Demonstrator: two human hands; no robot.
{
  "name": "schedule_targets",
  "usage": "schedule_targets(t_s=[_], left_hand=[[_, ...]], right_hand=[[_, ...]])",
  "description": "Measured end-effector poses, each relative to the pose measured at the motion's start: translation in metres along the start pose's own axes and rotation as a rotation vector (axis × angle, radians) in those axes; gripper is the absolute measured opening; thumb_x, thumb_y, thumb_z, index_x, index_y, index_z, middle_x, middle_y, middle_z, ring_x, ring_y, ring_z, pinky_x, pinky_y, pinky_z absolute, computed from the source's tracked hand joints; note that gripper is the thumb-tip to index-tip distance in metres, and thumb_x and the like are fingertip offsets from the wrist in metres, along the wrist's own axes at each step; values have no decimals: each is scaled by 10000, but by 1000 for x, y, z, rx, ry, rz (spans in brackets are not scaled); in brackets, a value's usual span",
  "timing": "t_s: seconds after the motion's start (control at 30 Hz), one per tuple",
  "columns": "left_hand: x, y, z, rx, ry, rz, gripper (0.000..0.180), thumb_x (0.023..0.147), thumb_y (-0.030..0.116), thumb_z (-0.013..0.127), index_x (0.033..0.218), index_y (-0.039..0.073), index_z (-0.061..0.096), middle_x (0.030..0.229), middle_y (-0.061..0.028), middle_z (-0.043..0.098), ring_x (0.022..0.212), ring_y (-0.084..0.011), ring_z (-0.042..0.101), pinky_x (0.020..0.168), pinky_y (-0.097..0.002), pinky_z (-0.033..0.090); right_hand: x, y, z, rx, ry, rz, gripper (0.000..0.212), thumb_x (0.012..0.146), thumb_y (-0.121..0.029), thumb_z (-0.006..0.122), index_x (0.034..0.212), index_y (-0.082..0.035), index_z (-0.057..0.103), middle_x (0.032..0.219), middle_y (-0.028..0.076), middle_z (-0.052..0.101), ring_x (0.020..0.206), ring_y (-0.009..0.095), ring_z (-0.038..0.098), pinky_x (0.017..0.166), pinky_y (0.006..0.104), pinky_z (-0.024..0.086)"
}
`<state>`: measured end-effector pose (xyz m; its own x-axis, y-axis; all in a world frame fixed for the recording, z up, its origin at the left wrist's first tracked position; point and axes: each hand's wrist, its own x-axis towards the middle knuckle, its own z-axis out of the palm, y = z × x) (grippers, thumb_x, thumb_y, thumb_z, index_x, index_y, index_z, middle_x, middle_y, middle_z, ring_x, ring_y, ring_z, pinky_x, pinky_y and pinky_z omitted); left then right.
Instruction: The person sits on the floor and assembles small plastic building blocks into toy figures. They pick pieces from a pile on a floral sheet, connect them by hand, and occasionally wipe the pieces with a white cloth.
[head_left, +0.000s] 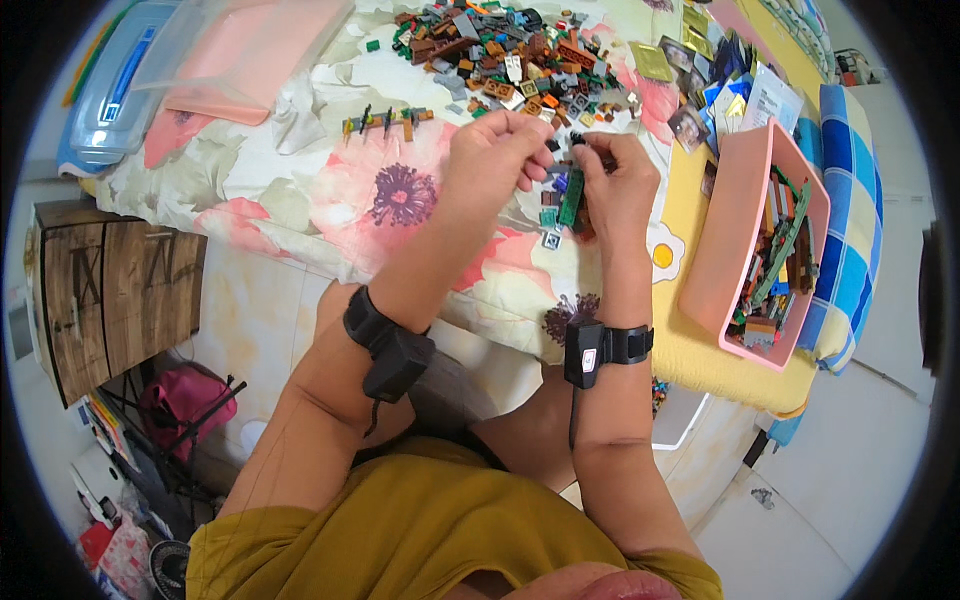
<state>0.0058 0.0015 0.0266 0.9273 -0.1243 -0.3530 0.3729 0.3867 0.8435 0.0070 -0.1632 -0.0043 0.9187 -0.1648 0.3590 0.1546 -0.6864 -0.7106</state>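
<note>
Pale floral-print cloth [340, 200] spread in front of the person, heap of multicoloured plastic bricks [505, 60] at far side. Left hand [498, 158] curled; can't tell if it holds anything. Right hand [620, 180] bent, small black plastic piece [577, 138] at fingertips, grip unclear. Long green plastic brick [571, 198] just beside right thumb.

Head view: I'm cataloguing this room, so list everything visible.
Toy brick heap: one, multicoloured, top
Oblong brick: one, green, beside right hand
Brick assembly: one, mixed, left of heap
Brick bin: one, pink, right
Packets: several, gold, upper right
Lidded box: one, translucent, upper left
Floral bedspread: one, whitish, centre
Checked cushion: one, blue-white, right
Wooden cabinet: one, brown, left
Bag: one, pink, lower left
Shirt: one, mustard, bottom
Strapped devices: two, black, forearms
Left hand: one, bare, centre
Right hand: one, bare, centre
</note>
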Motion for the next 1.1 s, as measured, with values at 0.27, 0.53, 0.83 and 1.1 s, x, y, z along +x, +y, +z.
schedule_targets(t_s=[0.27, 0.53, 0.83, 1.1], left_hand=[[-9, -17, 7, 60, -36, -44, 184, 946, 178, 622, 1012, 12, 665, 798, -28, 645, 651, -70, 564, 578, -196, 451], [-13, -29, 32, -43, 7, 34, 220, 910, 79, 623, 1107, -18, 613, 822, -41, 651, 642, -79, 581, 564, -208, 466], [-15, -30, 31, 50, -17, 315, 304, 886, 21, 617, 1188, -4, 609, 788, -20, 642, 657, -51, 578, 559, -194, 454], [-17, -31, 35, 64, -5, 517, 184, 888, 39, 610, 1048, -36, 660, 755, -44, 664, 621, -56, 577, 578, -199, 486]], right_hand=[[-1, -5, -9, 460, 70, 316, 171, 833, 28, 665, 998, 49, 703, 900, 125, 708, 727, 162, 692, 656, 270, 556], [0, -13, -20, 918, -29, 537, 243, 874, 54, 609, 1112, 94, 636, 865, 154, 686, 707, 171, 665, 639, 252, 553], [2, -10, -28, 1282, -278, 619, 252, 885, 13, 626, 1129, 74, 630, 856, 126, 662, 675, 155, 605, 625, 252, 526], [-5, -7, -27, 1425, -347, 615, 169, 887, -14, 655, 1045, 48, 646, 894, 116, 674, 718, 159, 632, 611, 251, 536]])
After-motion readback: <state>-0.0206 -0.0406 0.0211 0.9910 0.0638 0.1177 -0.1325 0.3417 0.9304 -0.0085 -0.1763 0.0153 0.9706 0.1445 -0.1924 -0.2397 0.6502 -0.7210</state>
